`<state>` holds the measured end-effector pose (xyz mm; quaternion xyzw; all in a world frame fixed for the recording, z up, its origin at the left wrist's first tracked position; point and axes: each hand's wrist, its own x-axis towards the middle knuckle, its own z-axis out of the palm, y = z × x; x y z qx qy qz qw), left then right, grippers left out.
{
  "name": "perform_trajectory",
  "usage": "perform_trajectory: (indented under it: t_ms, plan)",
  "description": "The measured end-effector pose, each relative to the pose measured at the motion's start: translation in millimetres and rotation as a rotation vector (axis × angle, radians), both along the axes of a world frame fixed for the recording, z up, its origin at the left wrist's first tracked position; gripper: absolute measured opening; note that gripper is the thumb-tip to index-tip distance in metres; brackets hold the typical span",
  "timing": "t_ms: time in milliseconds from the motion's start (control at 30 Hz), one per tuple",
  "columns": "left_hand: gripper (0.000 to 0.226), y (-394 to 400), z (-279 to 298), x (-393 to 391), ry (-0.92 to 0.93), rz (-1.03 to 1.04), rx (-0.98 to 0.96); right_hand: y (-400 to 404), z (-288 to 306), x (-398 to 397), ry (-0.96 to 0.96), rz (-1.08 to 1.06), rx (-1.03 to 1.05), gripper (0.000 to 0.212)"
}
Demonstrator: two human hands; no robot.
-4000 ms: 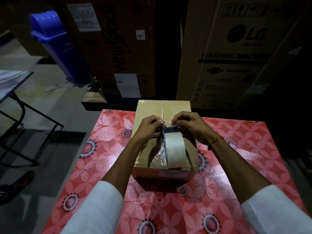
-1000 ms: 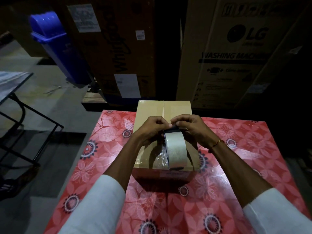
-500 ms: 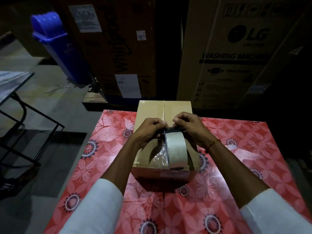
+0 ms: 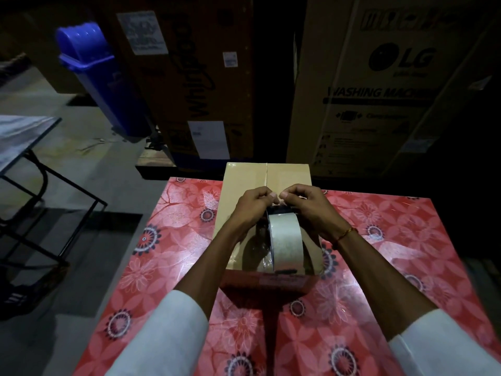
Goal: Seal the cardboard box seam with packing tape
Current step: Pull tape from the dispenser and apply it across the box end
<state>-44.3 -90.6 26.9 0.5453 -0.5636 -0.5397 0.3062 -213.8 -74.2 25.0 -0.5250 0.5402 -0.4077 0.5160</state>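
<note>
A closed brown cardboard box [image 4: 244,177] stands on a red flowered table [image 4: 168,267], its centre seam [image 4: 267,175] running away from me. A roll of packing tape [image 4: 286,242] stands on edge on the box's near half, over the seam. My left hand [image 4: 250,207] and my right hand [image 4: 309,206] meet at the top of the roll, fingertips pinched on the tape there. The tape's loose end is hidden under my fingers.
Two tall appliance cartons stand behind the table: a dark one [image 4: 195,82] and a washing-machine carton [image 4: 379,85]. A blue bin [image 4: 100,77] leans at the back left. A folding table [image 4: 24,147] with black legs stands on the left floor.
My fingertips have crept slightly along the top of the roll and closer together. The roll and the box stay where they were.
</note>
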Motion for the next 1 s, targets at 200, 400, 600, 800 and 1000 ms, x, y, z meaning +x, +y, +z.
perform_trajectory:
  t_ms: [200,400,600,800,1000]
  plan:
    - [0.028,8,5,9,0.081,-0.045,0.051,5,1,3,-0.054,-0.02,-0.003,0.02]
    - [0.014,12,3,9,0.156,0.024,0.086,14,2,3,-0.044,-0.063,0.001,0.022]
    - [0.019,12,5,7,0.256,0.095,0.172,35,-8,3,-0.223,-0.11,0.167,0.035]
    - [0.021,21,23,2,0.284,0.087,0.176,56,-5,5,-0.341,-0.087,0.215,0.039]
    - [0.02,40,31,-8,0.318,0.133,0.202,79,-8,1,-0.412,-0.052,0.203,0.039]
